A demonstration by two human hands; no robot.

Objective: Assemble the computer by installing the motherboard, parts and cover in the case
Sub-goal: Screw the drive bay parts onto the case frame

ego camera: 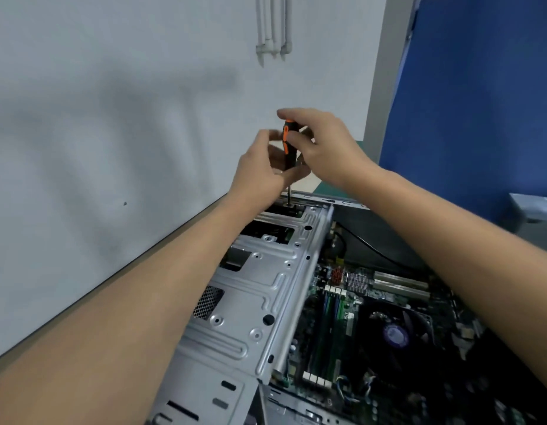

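Bare forearms reach in from the bottom corners and meet over the far end of the computer case (250, 302). The left hand (263, 167) curls its thumb and fingers round the lower part of a screwdriver (289, 145). The right hand (324, 148) wraps its fingers over the top of the same handle, index finger arched across the end. The handle is black with orange rubbery strips. Its thin steel shaft stands almost upright, and the tip is down on the far left corner of the case frame.

That frame is dull grey stamped sheet metal, with pressed ribs, round screw holes, rectangular cut-outs and a patch of fine perforated mesh. It runs along the left edge of the case.

To its right, down inside the case, lies the motherboard (389, 348), dark green and crowded. It carries long parallel memory slots (327, 326), a round black cooler fan (395, 335) with a purplish hub label, and a small finned silver heatsink (356, 281). A thin black cable (373, 250) curves over the far edge of the board.

Behind is a smooth pale wall (112, 118) with white pipes (272, 32), and a blue panel (481, 102) stands to the right.
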